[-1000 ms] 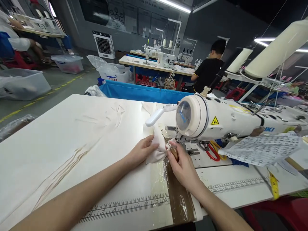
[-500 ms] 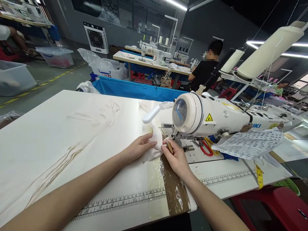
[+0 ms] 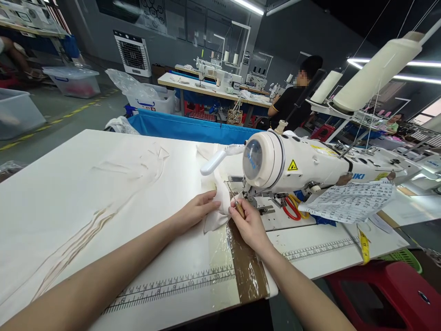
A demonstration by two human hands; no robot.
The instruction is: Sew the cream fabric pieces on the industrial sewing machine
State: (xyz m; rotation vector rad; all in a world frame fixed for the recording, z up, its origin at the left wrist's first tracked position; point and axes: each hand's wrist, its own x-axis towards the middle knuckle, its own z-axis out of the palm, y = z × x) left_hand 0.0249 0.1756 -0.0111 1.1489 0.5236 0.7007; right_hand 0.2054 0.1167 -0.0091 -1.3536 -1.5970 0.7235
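White fabric (image 3: 217,222) lies bunched at the needle end of a white sewing machine (image 3: 265,156). My left hand (image 3: 197,210) grips its left side, thumb and fingers closing on the cloth. In my right hand (image 3: 251,226) is an awl (image 3: 240,209) with a wooden handle, its thin metal shaft pointing up and left over the cloth near the presser foot. The right fingertips also meet the fabric's edge. Whether the awl's tip touches the cloth is too fine to tell.
Thin off-white cloth pieces (image 3: 79,234) lie on the table's left. Red-handled scissors (image 3: 291,209) rest under the machine arm, beside a hanging printed sheet (image 3: 347,202). A yellow tape measure (image 3: 364,246) hangs at the right edge. A red stool (image 3: 386,294) stands below. A person (image 3: 296,101) sits beyond.
The view has shifted slightly, so the scene sits a little further left. Both hands keep their hold on the fabric and awl, with hardly any movement.
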